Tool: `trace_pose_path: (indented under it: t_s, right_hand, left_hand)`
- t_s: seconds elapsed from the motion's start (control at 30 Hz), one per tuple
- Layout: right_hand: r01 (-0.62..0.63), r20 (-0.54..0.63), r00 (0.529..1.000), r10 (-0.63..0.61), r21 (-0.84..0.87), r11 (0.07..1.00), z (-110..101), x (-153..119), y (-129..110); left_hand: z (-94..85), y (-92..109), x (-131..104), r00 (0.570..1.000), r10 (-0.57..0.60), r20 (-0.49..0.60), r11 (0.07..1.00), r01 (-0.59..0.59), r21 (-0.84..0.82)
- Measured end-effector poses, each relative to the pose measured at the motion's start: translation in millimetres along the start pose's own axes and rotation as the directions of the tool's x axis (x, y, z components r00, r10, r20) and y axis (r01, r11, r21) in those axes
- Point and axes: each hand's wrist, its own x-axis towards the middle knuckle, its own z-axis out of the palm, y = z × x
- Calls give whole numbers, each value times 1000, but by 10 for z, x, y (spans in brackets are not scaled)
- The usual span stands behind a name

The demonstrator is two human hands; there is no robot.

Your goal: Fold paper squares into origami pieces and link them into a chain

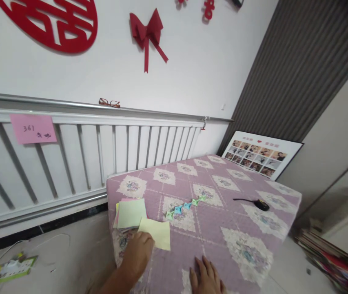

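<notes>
A pale yellow square sheet of paper [158,233] lies on the purple patterned tablecloth [186,245]. My left hand [138,250] is closed at the sheet's left side, fingers curled over its edge; the fingertips are partly hidden. Just behind it is a stack of coloured square papers [131,213], pale green on top, with pink and yellow edges showing. My right hand [207,277] rests near the front of the table, fingers stretched out on the cloth, holding nothing. Several small folded paper pieces [178,209], green and blue, form a slanting row beyond the yellow sheet.
A rounded black object [262,205] with a thin dark strap or cord lies to the right. A photo board [255,153] leans behind the table. The white radiator [137,143] runs along the wall, with glasses [109,103] on the pipe above. Cables and a power strip [14,267] lie on the floor.
</notes>
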Motion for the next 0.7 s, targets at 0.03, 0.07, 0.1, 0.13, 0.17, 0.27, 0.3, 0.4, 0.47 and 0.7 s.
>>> trace_pose_path:
  t_s: [0.03,0.07,0.1,0.13,0.17,0.27,0.3,0.4,0.47,0.7]
  right_hand:
    - [4,-4,1000,-4,14,1000,-22,-14,-1]
    - [19,-23,1000,-19,27,999,-46,-29,-6]
    - [41,-41,998,-39,40,998,-71,-46,-12]
    - [75,-54,996,-71,61,995,-94,-64,-21]
    - [124,-64,991,-119,88,988,-115,-81,-30]
    - [282,-74,959,-273,179,943,-151,-120,-44]
    - [323,-78,946,-314,205,924,-154,-129,-42]
    - [393,-92,919,-383,269,879,-152,-144,-26]
    - [405,-82,913,-400,304,863,-160,-148,-18]
    - [323,39,933,-358,351,879,-300,-143,-67]
  left_hand:
    - [96,126,-82,999,9,35,1000,-9,-8]
    - [190,232,-155,998,13,64,1000,-13,-12]
    - [278,318,-214,995,12,103,1000,-11,-11]
    - [353,385,-257,991,9,132,1000,-7,-13]
    - [412,439,-286,987,-1,159,1000,3,-10]
    - [493,560,-301,979,-32,201,1000,31,5]
    - [496,603,-294,978,-31,205,1000,30,8]
    - [480,759,-286,975,4,220,1000,-4,2]
    - [468,863,-304,971,26,237,1000,-25,-8]
    - [458,686,-475,988,-34,152,982,62,-181]
